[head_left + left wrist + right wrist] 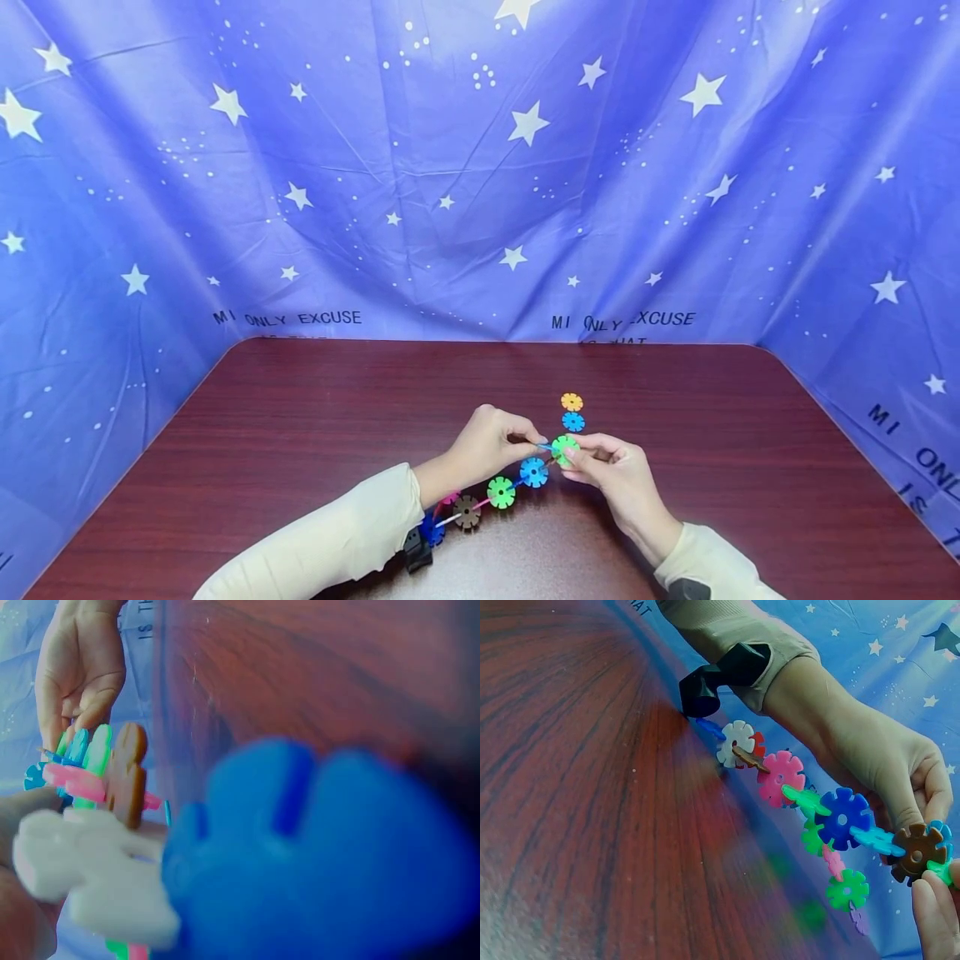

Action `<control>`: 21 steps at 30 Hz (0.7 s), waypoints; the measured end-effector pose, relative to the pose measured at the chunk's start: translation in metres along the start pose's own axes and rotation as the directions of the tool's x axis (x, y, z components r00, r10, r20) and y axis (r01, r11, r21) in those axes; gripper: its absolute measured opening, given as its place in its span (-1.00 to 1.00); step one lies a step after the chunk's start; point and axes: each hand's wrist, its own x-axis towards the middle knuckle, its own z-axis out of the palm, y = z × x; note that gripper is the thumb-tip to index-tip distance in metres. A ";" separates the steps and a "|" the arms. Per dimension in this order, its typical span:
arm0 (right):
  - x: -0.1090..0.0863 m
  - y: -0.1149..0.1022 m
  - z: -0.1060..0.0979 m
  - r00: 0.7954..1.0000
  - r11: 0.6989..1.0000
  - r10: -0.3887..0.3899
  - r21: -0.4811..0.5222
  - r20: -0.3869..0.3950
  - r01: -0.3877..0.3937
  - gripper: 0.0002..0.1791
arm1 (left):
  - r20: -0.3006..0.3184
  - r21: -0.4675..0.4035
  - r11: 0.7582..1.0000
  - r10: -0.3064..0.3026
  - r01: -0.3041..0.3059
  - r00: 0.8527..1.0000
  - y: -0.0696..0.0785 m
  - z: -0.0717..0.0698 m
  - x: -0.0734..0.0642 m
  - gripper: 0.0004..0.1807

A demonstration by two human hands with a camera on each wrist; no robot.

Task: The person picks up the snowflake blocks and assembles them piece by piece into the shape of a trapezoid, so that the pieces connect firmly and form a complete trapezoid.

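A chain of notched plastic discs, slotted into one another at right angles, runs between both hands and down toward the left forearm. My left hand (pixel 491 442) pinches a light-blue notched disc (pixel 546 447), seen edge-on, at the chain's upper right end. Thumb and fingers of my right hand (pixel 618 475) grip a green notched disc (pixel 566 451) there. Beside the fingertips, a brown disc (pixel 919 851) shows in the right wrist view. Further along come a dark-blue disc (pixel 843 819), a pink disc (pixel 781 778) and a white disc (pixel 97 870), which looms large in the left wrist view.
Just beyond the hands, a loose orange disc (pixel 572 402) and a blue disc (pixel 573 422) lie on the dark red wooden table (pixel 337 400). A starry blue curtain (pixel 450 167) surrounds the table's back and sides. A black wrist device (pixel 417 550) sits by the left sleeve.
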 end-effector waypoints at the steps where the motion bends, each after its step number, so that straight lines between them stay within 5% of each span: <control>1: 0.000 0.000 0.000 1.000 1.000 0.001 0.000 0.003 -0.001 -0.74 | -0.004 -0.014 1.000 -0.012 0.012 1.000 0.000 0.000 0.000 -0.96; 9: 0.003 -0.002 0.000 1.000 0.999 -0.014 0.029 0.014 0.013 -0.75 | 0.014 -0.017 0.999 -0.042 0.042 0.999 0.000 0.001 0.004 -0.96; 16: 0.005 0.000 -0.003 0.999 0.999 0.030 0.014 0.023 -0.030 -0.80 | 0.165 0.084 0.996 -0.051 0.037 0.985 -0.001 -0.011 0.013 -0.82; 21: 0.005 0.001 -0.013 0.997 0.997 0.074 -0.011 0.032 -0.074 -0.82 | 0.242 0.002 0.996 -0.089 0.091 0.966 -0.006 -0.027 0.022 -0.70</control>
